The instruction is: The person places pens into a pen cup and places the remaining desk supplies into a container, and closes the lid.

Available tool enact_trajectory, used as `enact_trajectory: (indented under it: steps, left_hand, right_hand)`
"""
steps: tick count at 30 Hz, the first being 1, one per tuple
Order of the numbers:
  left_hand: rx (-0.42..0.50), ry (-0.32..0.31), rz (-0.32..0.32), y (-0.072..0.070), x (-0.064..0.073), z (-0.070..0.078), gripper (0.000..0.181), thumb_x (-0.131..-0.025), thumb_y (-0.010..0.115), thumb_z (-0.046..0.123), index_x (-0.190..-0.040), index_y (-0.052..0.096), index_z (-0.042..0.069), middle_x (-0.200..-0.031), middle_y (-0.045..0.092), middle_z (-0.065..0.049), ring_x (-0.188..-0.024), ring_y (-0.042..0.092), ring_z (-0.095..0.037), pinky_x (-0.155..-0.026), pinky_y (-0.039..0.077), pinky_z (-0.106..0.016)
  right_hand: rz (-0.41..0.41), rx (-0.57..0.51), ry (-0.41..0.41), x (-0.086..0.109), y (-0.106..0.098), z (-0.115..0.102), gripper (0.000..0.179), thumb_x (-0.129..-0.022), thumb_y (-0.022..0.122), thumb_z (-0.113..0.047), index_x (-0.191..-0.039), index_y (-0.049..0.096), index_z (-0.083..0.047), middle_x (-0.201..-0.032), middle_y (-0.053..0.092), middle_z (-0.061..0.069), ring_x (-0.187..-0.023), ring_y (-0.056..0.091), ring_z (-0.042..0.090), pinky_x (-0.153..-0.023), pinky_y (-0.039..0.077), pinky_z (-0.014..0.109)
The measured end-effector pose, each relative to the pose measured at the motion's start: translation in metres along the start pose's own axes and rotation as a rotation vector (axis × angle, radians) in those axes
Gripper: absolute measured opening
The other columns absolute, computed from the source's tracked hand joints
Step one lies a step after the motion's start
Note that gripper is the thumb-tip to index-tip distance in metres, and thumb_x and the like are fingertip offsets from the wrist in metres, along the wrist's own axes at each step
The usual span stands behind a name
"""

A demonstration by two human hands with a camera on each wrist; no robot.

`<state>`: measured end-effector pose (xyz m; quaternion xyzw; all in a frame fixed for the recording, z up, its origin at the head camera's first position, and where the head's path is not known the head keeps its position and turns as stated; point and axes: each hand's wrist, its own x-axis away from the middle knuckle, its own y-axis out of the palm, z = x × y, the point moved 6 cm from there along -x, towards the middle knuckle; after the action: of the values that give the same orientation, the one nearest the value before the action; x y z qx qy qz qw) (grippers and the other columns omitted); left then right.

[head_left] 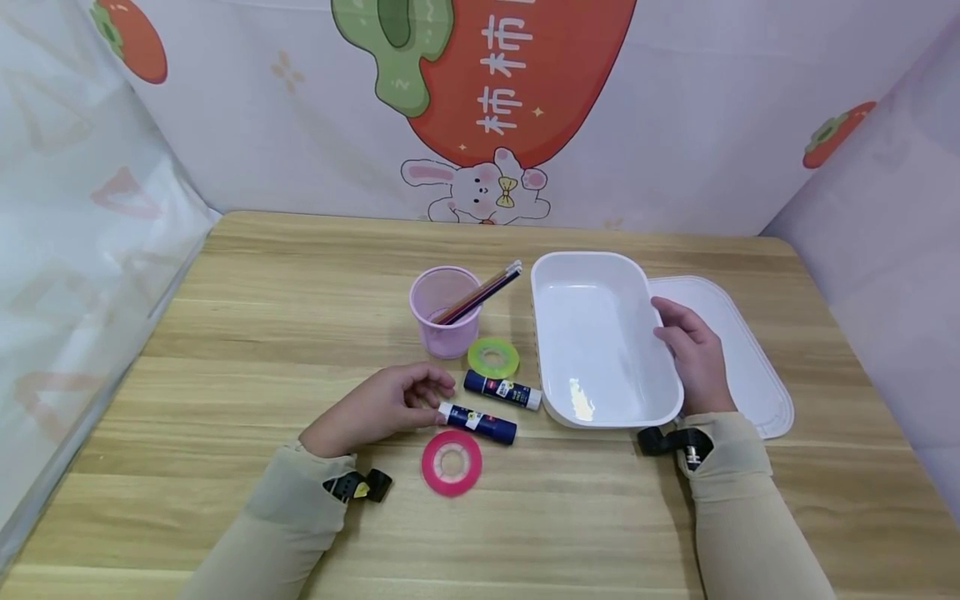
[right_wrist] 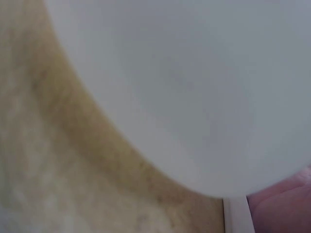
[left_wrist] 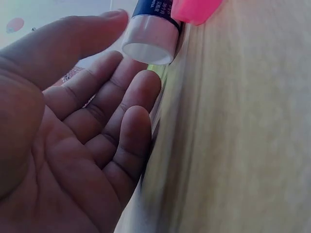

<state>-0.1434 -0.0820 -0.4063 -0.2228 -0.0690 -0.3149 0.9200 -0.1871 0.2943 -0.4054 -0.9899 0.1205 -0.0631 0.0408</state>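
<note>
My left hand (head_left: 397,398) lies beside a dark blue glue stick (head_left: 480,422) with a white cap. In the left wrist view, the thumb tip is right at the cap (left_wrist: 149,41) and the other fingers bend loosely below it. A second glue stick (head_left: 501,389) lies just behind. Nearby are a pink tape roll (head_left: 426,462) in front and a yellow-green tape roll (head_left: 480,367) behind. At the right wall of a white plastic box (head_left: 600,350), my right hand (head_left: 697,354) holds the rim, thumb at its edge; the other fingers are mostly hidden. Nothing lies inside the box.
A pink cup (head_left: 447,340) holding several pencils (head_left: 487,292) stands behind the tape and glue sticks. A flat white lid (head_left: 750,375) lies to the right, partly under the box and right hand. A printed curtain (head_left: 675,125) hangs behind the wooden table (head_left: 262,317).
</note>
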Motion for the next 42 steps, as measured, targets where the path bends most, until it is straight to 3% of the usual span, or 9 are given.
enact_trajectory:
  steps: [9, 21, 36, 42]
  left_hand:
    - [-0.023, -0.05, 0.007, -0.0006, 0.0001, -0.0035, 0.033, -0.081, 0.073, 0.014, -0.111, 0.061, 0.013, -0.1, 0.062, 0.002, -0.088, 0.059, -0.016, -0.078, 0.052, -0.027]
    - [-0.106, -0.023, 0.024, -0.0014, -0.0002, -0.0028, 0.027, -0.079, 0.075, 0.019, -0.103, 0.064, 0.018, -0.09, 0.064, 0.005, -0.084, 0.06, -0.013, -0.074, 0.053, -0.025]
    - [0.102, -0.035, 0.05, -0.0038, -0.0005, -0.0078, 0.024, -0.078, 0.075, 0.018, -0.101, 0.067, 0.019, -0.099, 0.066, 0.0, -0.092, 0.065, -0.014, -0.077, 0.055, -0.028]
    - [0.079, 0.028, 0.1, -0.0075, 0.0007, -0.0043, 0.022, -0.078, 0.076, 0.024, -0.098, 0.068, 0.021, -0.097, 0.067, 0.002, -0.09, 0.065, -0.013, -0.077, 0.054, -0.025]
  right_hand:
    - [-0.002, 0.021, 0.007, -0.0001, 0.0004, 0.0007, 0.035, -0.095, 0.05, -0.018, -0.13, 0.055, -0.019, -0.133, 0.047, 0.006, -0.117, 0.047, 0.019, -0.078, 0.05, 0.014]
    - [-0.008, 0.011, -0.005, -0.0007, 0.0, 0.0007, 0.035, -0.095, 0.05, -0.018, -0.13, 0.054, -0.018, -0.133, 0.047, 0.007, -0.116, 0.048, 0.02, -0.079, 0.05, 0.014]
    - [-0.001, -0.021, 0.0, -0.0002, -0.0005, 0.0014, 0.036, -0.095, 0.051, -0.016, -0.13, 0.054, -0.016, -0.132, 0.048, 0.007, -0.116, 0.048, 0.019, -0.079, 0.05, 0.014]
    - [-0.002, 0.003, 0.004, -0.0008, -0.0002, 0.0017, 0.036, -0.095, 0.051, -0.017, -0.131, 0.054, -0.017, -0.133, 0.048, 0.007, -0.116, 0.048, 0.019, -0.079, 0.05, 0.014]
